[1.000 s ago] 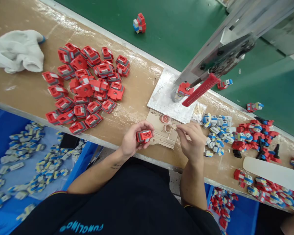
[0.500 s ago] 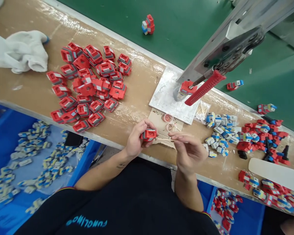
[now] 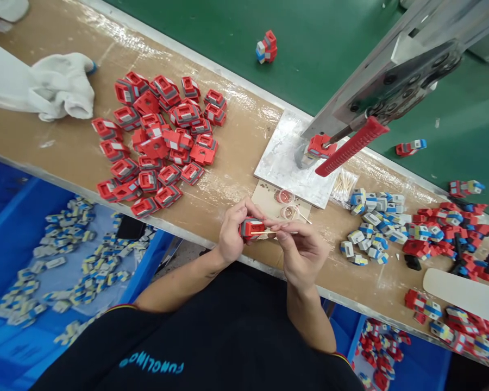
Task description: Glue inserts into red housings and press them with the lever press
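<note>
Hands meet just off the near edge of the surface (image 3: 228, 179), in front of the person's chest. The left hand (image 3: 233, 234) has its grip closed around a small red block (image 3: 251, 227), thumb and fingers wrapped over its left side so that the open face points toward the other hand. The right hand (image 3: 300, 251) pinches a thin wooden stick (image 3: 263, 232) between thumb and fingertips; the stick's long axis runs nearly level, left to right, and its free tip touches the block's exposed face, so the block lies directly left of the right grip and the two hands are almost touching. Just beyond them, on a scrap of cardboard (image 3: 269, 196), sit two small clear dishes (image 3: 288, 204), the nearer one with another stick resting in it. Farther toward the far edge stands a metal plate (image 3: 279, 163) under a press with a red handle (image 3: 352, 145). A heap of similar red blocks (image 3: 158, 144) lies toward the left part of the surface, a white cloth (image 3: 52, 92) beyond it near the left end, and blue-and-grey pieces (image 3: 370, 222) are scattered to the right.
</note>
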The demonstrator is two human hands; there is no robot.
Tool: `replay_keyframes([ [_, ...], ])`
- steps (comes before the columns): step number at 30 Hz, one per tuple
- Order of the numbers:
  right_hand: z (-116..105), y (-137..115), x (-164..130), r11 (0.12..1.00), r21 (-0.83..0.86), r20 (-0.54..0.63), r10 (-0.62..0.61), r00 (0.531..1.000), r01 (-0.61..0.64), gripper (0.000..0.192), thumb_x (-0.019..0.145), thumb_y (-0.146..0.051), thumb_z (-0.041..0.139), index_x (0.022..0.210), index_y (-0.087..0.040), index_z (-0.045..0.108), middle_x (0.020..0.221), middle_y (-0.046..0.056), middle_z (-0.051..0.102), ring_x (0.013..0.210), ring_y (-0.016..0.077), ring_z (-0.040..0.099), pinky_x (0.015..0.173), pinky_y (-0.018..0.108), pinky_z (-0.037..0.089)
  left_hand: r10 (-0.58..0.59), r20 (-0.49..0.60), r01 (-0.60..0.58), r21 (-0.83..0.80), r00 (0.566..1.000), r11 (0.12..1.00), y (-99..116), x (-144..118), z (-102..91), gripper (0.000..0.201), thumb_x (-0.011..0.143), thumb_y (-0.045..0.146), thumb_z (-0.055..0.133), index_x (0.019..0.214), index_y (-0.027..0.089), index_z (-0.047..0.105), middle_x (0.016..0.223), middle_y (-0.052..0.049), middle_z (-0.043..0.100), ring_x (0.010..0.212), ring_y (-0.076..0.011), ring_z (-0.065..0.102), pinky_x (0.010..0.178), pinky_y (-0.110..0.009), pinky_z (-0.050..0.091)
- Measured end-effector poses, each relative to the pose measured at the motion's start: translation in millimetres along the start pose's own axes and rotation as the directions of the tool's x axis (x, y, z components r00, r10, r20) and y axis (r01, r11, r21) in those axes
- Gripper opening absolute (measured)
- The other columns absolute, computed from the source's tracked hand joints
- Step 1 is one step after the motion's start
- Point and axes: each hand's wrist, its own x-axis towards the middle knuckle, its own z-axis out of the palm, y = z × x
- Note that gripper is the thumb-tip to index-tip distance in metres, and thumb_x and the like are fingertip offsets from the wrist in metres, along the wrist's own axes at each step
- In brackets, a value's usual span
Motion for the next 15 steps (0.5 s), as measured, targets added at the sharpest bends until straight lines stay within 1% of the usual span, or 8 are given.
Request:
replay_keyframes([
  [3, -3.3, -0.6, -0.3, 0.999, -0.044, 0.008, -0.015, 1.000, 0.015, 0.008, 0.098, -0.018, 0.072, 0.100, -0.025, 0.075, 0.089, 0.002, 0.083, 0.089, 0.0212, 0.085, 0.069, 0.028, 0.071, 0.008, -0.005, -0.008, 0.002, 1.000, 1.000, 0.5, -0.2, -0.3, 0.042, 0.085, 0.057, 0.062, 0.069, 0.019, 0.060, 0.067, -0.002, 0.067, 0.038, -0.0088, 0.043, 0.034, -0.023, 0.030],
  [6, -7.4, -1.6, -0.5, 0.992, -0.124, 0.006, -0.036, 0.999, 0.037, 0.011, 0.097, -0.015, 0.072, 0.100, -0.025, 0.075, 0.090, 0.003, 0.084, 0.088, 0.0220, 0.085, 0.069, 0.029, 0.071, 0.021, 0.026, -0.020, -0.044, 0.999, 0.999, 1.8, -0.6, -0.8, 0.040, 0.087, 0.056, 0.062, 0.070, 0.019, 0.060, 0.066, -0.002, 0.068, 0.036, -0.0083, 0.041, 0.032, -0.022, 0.027],
  [9, -10.3, -4.0, -0.8, 0.975, -0.203, 0.035, -0.083, 0.996, 0.089, 0.015, 0.097, -0.012, 0.072, 0.103, -0.025, 0.076, 0.093, 0.004, 0.084, 0.087, 0.0218, 0.085, 0.071, 0.031, 0.072, 0.026, 0.051, -0.022, -0.065, 0.998, 0.998, 3.5, -0.6, -1.5, 0.039, 0.087, 0.055, 0.063, 0.072, 0.019, 0.060, 0.064, -0.001, 0.066, 0.034, -0.0079, 0.040, 0.030, -0.021, 0.025],
  [12, -16.2, -6.0, 0.5, 0.950, -0.272, 0.068, -0.138, 0.988, 0.152, 0.017, 0.096, -0.011, 0.071, 0.105, -0.025, 0.077, 0.094, 0.004, 0.085, 0.086, 0.0220, 0.084, 0.071, 0.034, 0.071, 0.021, 0.045, -0.019, -0.046, 0.999, 0.999, 3.9, 0.6, -3.3, 0.039, 0.086, 0.054, 0.064, 0.072, 0.019, 0.059, 0.064, -0.001, 0.066, 0.034, -0.0076, 0.040, 0.030, -0.020, 0.026],
  [13, -20.2, -6.0, 2.1, 0.943, -0.289, 0.063, -0.152, 0.986, 0.163, 0.017, 0.097, -0.012, 0.071, 0.104, -0.025, 0.077, 0.092, 0.004, 0.084, 0.086, 0.0223, 0.084, 0.070, 0.035, 0.071, 0.019, 0.039, -0.018, -0.038, 0.999, 0.999, 3.8, 1.3, -4.5, 0.039, 0.085, 0.055, 0.064, 0.071, 0.019, 0.059, 0.063, -0.001, 0.066, 0.034, -0.0074, 0.040, 0.031, -0.020, 0.026],
  [15, -32.1, -4.3, 8.1, 0.927, -0.325, 0.003, -0.197, 0.980, 0.187, 0.015, 0.097, -0.014, 0.070, 0.103, -0.026, 0.077, 0.089, 0.003, 0.082, 0.085, 0.0226, 0.082, 0.070, 0.037, 0.069, 0.019, 0.030, -0.018, -0.032, 0.999, 0.999, 3.8, 3.2, -8.1, 0.040, 0.084, 0.056, 0.065, 0.071, 0.019, 0.058, 0.063, -0.001, 0.065, 0.033, -0.0070, 0.040, 0.031, -0.020, 0.025],
])
